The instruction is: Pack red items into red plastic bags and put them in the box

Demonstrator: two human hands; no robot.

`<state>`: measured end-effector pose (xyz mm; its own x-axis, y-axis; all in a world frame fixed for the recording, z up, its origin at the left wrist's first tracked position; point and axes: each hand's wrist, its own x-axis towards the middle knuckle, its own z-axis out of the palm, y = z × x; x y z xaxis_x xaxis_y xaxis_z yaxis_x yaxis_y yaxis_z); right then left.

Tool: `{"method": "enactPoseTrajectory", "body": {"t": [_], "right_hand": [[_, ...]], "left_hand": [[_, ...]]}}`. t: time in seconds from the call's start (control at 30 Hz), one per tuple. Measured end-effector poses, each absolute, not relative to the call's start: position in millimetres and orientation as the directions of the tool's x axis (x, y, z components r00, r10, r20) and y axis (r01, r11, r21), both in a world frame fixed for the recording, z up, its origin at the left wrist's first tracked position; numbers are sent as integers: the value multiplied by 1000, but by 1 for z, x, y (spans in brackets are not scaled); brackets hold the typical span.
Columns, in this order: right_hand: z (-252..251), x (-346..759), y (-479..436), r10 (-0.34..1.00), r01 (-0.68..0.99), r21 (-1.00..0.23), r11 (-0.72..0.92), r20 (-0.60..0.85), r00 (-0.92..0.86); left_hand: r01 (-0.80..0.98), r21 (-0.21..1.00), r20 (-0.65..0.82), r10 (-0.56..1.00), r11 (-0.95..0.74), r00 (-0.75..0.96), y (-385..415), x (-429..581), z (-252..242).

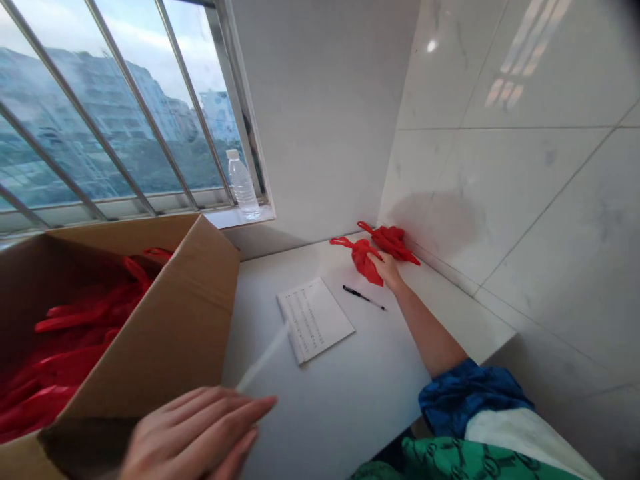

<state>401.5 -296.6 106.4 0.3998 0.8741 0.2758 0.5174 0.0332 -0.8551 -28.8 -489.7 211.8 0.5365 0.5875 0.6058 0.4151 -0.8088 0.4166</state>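
Note:
At the far side of the white table, my right hand [387, 269] has its fingers closed on a red plastic bag [365, 261], whose handle loop points left. A second red plastic bag [393, 241] lies just behind it, against the wall corner. My left hand [197, 433] hovers at the lower left with its fingers stretched out and holding nothing. It is beside a cardboard box [200, 307]. Between the hands lie an open notebook [316, 320] with handwritten lines and a black and clear pen [364, 297].
More red plastic bags [90, 340] fill the cardboard box on the left. A clear water bottle [243, 187] stands on the sill by a barred window [125, 80]. Grey and tiled walls [500, 200] bound the white table [380, 373] at the back and right.

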Motion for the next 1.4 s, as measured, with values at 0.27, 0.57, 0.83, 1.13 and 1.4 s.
{"method": "enactPoseTrajectory", "body": {"t": [0.27,0.57,0.83,1.13,1.4], "right_hand": [[107,319,-322,976,-7,-978,207,207,-73],[83,297,-349,845,687,-607,400,535,-20],[56,279,-357,937,833,-451,320,280,-208],[57,290,-355,899,748,-535,392,397,-187],[63,271,-366,833,790,-420,446,518,-195]], "left_hand": [[316,890,248,931,-328,267,-399,42,114],[519,822,320,944,-234,-81,-352,24,44],[638,725,291,955,-259,57,-344,20,43],[156,976,159,986,-150,-46,-349,20,40],[187,980,80,994,-64,-81,-348,22,38]]}}
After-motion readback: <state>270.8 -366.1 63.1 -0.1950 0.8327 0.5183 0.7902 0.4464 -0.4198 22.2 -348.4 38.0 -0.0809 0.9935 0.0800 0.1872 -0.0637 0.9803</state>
